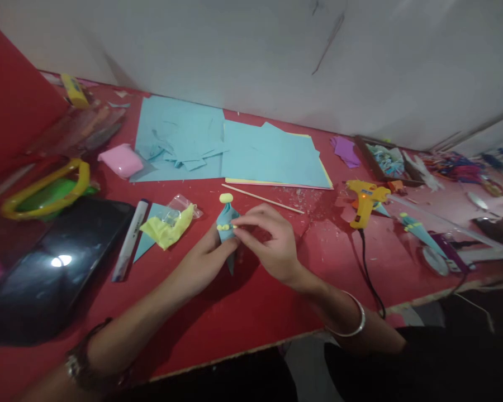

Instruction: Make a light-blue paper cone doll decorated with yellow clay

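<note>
My left hand (207,254) is closed around a small blue paper cone (227,235), its point facing down toward me. A yellow roll-shaped piece (226,198) tops the gathered upper end, and a row of small yellow bits (223,227) runs across its middle. At the right end of that row, the thumb and fingertips of my right hand (272,240) pinch a small yellow piece (235,226) against the cone. Left of my hands, crumpled yellow paper (167,228) in clear plastic lies over a blue paper triangle (145,243).
Blue sheets (272,153) with paper scraps lie at the back, a thin stick (262,198) before them. A lit yellow glue gun (364,204) with a black cord stands right, near another blue cone (421,231). A marker (129,240) and black glossy object (58,268) lie left.
</note>
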